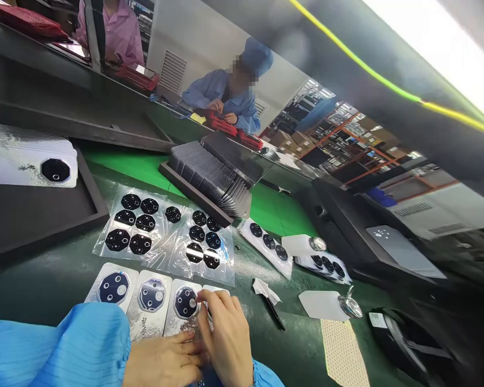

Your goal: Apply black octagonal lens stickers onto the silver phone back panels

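Observation:
Several pale phone back panels lie in a row in front of me, each with a dark octagonal camera plate near its top. My left hand (pixel 165 361) rests low over the row with its fingers stretched out to the right, their tips by my right hand. My right hand (pixel 229 332) bends over the rightmost panels, thumb and index finger close together at the edge of one camera plate (pixel 184 302). Whatever sits between those fingertips is too small to make out. Farther left are a second panel (pixel 150 293) and a third panel (pixel 113 285); my right hand partly covers the rightmost panel (pixel 216 290).
Clear plastic sheets (pixel 161 252) with several black octagonal plates lie behind the row. A rack of thin dark sheets (pixel 210 174) stands beyond. To the right are a black-handled brush (pixel 272 309), a pump bottle (pixel 322 305) and a dotted cloth (pixel 344 352). A co-worker (pixel 229 94) sits opposite.

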Available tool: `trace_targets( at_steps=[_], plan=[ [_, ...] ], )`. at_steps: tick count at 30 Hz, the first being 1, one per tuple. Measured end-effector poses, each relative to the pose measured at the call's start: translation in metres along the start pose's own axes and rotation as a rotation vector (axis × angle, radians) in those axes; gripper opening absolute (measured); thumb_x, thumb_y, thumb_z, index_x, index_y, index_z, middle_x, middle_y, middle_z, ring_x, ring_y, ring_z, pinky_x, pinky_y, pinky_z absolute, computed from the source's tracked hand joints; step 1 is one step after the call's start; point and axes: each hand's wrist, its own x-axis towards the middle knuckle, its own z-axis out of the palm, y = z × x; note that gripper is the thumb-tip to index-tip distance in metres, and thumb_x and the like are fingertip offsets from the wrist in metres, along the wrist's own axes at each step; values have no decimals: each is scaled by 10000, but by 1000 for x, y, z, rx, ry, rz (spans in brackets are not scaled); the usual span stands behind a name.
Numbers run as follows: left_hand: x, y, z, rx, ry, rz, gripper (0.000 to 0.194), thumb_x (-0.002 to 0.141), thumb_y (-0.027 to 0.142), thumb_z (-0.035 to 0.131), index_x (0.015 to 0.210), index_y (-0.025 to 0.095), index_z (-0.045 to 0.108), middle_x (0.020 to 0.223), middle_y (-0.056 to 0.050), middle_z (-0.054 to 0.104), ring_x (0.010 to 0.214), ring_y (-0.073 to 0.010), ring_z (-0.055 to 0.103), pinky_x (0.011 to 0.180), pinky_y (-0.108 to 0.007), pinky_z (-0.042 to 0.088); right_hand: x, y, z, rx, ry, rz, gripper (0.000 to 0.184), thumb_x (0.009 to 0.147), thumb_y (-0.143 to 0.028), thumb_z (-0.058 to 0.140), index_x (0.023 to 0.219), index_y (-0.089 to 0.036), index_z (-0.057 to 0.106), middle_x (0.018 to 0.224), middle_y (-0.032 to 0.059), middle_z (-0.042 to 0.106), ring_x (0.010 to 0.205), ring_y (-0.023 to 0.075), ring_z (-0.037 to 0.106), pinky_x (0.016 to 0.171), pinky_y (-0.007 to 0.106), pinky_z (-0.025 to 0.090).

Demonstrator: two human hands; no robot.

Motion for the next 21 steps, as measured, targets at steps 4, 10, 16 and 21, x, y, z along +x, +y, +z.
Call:
trace_targets(
  at_steps=[4, 10, 16, 21],
  plan=[
    [-5, -8, -15, -51, -82, 73, 585, 682, 67, 480, 1255, 88, 596, 1448, -103, 546, 1382, -252, 459, 1225, -342, 222, 17, 7, 10, 295, -74, 49, 196, 911, -73, 466, 1003, -224, 549, 925, 39, 625, 849, 189, 586, 717, 293, 470],
    [-3, -5, -24, -44, -165, 79, 483, 816, 133, 514, 1288, 46, 569, 1454, -137, 531, 1394, -273, 438, 1225, -387, 232, 28, 13, 21, 358, -144, 64, 162, 929, -68, 451, 918, -218, 509, 839, 8, 589, 754, 149, 556, 661, 251, 457],
    [-5, -7, -23, -35, -162, 78, 441, 864, 182, 527, 1289, 71, 566, 1464, -123, 523, 1407, -253, 421, 1238, -363, 219, 30, 17, 25, 306, -158, -71, 183, 963, -92, 379, 903, -210, 506, 864, 35, 565, 781, 172, 519, 690, 288, 462],
    [-2, -1, -30, 10, -125, 61, 381, 898, 136, 493, 1264, 96, 588, 1425, -87, 572, 1394, -211, 444, 1242, -327, 172, 19, 16, 22, 287, -183, -188, 212, 987, -119, 354, 988, -203, 549, 925, 53, 585, 827, 186, 522, 728, 319, 490]
  ],
)
